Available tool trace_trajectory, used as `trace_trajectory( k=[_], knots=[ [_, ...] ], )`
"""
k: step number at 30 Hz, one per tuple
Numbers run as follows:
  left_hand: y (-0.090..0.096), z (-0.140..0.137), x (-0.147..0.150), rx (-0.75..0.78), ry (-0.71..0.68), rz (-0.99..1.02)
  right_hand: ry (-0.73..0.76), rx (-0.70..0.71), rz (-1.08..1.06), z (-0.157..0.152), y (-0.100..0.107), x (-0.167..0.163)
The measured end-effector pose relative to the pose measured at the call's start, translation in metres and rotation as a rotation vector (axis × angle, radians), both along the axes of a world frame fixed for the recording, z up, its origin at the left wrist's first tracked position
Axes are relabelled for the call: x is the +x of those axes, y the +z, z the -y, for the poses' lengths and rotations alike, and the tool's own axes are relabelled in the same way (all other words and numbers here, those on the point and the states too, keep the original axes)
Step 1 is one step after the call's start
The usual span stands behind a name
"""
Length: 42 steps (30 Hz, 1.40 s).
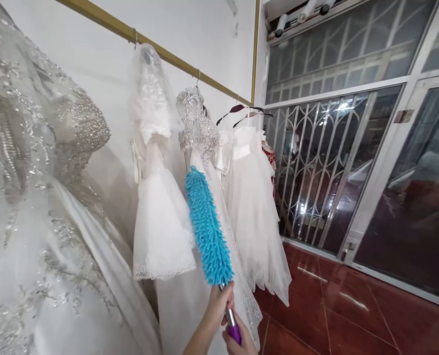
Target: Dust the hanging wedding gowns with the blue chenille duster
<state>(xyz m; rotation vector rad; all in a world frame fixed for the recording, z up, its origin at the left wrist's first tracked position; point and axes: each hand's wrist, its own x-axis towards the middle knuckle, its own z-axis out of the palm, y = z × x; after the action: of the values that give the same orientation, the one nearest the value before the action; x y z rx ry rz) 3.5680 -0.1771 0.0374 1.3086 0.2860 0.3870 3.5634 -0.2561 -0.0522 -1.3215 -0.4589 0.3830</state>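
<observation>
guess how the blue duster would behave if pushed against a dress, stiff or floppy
The blue duster would probably squash softly outside, given its shaggy strands. Its core seems fairly stiff: it stands up nearly straight from the metal shaft. It is likely light, as its bulk looks mostly fluffy.

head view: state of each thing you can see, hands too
left hand, closed around the metal tube
right hand, closed on the purple grip
blue duster, raised, tilted; contact with dresses unclear
white dress with lace hem, hanging from the gold rail
glass door, looks shut
tiled floor, shiny, reflecting light
</observation>
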Motion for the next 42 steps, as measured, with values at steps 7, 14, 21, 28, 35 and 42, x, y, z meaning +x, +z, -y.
trace_trajectory(
  k=[7,14,21,28,35,42],
  knots=[
    [0.075,-0.016,0.077,0.032,-0.056,0.197,0.125,-0.010,0.027,-0.021,0.089,0.069],
    [0.085,-0.063,0.156,-0.095,0.019,0.278,0.155,-0.003,0.021,-0.068,0.114,0.140],
    [0.027,-0.073,0.211,-0.047,0.049,0.164,0.079,-0.027,-0.085,-0.081,0.065,0.176],
    [0.048,-0.093,0.233,0.074,0.014,0.230,0.074,-0.018,0.029,-0.100,0.067,0.218],
    [-0.014,-0.106,0.252,0.116,0.147,0.053,-0.053,-0.037,-0.044,-0.111,-0.003,0.236],
    [0.014,-0.103,0.319,0.159,0.164,0.062,0.089,-0.039,-0.082,-0.114,0.026,0.297]
  ],
)
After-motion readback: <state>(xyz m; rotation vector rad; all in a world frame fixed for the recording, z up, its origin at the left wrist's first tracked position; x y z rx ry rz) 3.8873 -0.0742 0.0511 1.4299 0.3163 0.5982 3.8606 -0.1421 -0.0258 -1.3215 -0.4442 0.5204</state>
